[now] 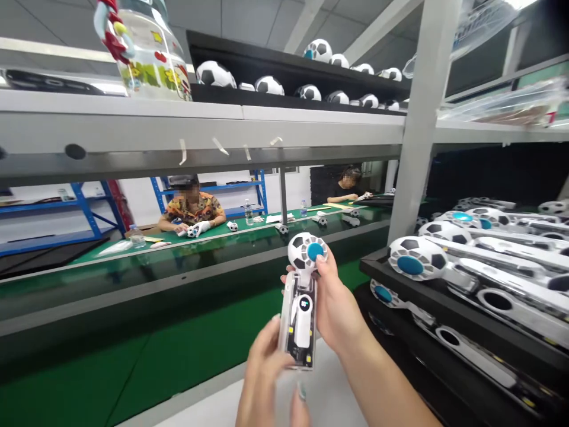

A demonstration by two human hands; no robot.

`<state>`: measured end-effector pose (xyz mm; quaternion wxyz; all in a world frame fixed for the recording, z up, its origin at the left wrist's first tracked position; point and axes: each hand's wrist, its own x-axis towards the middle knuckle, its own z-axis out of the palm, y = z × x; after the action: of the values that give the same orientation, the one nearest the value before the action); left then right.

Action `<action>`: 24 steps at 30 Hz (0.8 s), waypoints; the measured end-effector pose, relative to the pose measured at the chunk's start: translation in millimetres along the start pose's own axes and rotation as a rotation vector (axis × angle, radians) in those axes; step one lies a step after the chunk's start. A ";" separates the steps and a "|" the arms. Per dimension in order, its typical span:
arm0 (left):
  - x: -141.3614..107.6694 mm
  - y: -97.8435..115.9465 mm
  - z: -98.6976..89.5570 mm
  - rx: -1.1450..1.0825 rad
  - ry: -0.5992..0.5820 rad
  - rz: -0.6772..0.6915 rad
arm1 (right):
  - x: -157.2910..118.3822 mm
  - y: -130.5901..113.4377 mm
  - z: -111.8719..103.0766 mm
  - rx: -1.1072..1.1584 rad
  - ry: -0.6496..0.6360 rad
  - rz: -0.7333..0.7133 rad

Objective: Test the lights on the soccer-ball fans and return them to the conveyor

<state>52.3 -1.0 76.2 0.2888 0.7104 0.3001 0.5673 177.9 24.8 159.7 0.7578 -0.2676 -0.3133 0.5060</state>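
Note:
A small device (303, 320) with a clear, dark-backed body and a lit round display stands upright in the middle of the view. Its head is a black-and-white football shape with a blue disc. My right hand (340, 302) is wrapped round the head and upper part, the thumb on the rim of the blue disc. At the lower left side of the body is my left hand (267, 373), blurred, its fingers touching the casing and its thumb apart, lower down.
Stacked black trays (377, 270) with similar devices stand at the right. A grey shelf (213, 127) with a decorated jar (151, 53) and more football shapes crosses above. Behind the green conveyor (178, 332), two people sit at work.

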 end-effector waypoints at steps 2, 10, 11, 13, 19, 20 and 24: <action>8.4 5.1 -3.6 -0.226 0.009 -0.240 | -1.9 3.3 0.0 -0.037 -0.066 0.028; 24.5 12.5 -6.3 -0.532 -0.159 -0.638 | -12.7 15.2 7.8 -0.192 -0.068 0.125; 24.5 12.3 -6.4 -0.515 -0.164 -0.639 | -13.1 14.5 7.9 -0.217 -0.077 0.127; 24.0 12.3 -7.0 -0.495 -0.167 -0.647 | -13.8 12.0 7.3 -0.270 -0.121 0.134; 22.4 16.9 -8.0 -0.548 -0.238 -0.676 | -15.3 2.8 5.2 -0.372 -0.176 0.146; 22.3 18.1 -7.8 -0.560 -0.244 -0.676 | -14.7 2.2 4.7 -0.362 -0.178 0.149; 22.3 22.6 -7.1 -0.623 -0.277 -0.693 | -10.7 5.5 1.6 -0.278 -0.175 0.150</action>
<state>51.4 1.5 108.6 0.6969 0.5174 0.2936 0.4006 170.3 16.8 154.6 0.6435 -0.3472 -0.4243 0.5342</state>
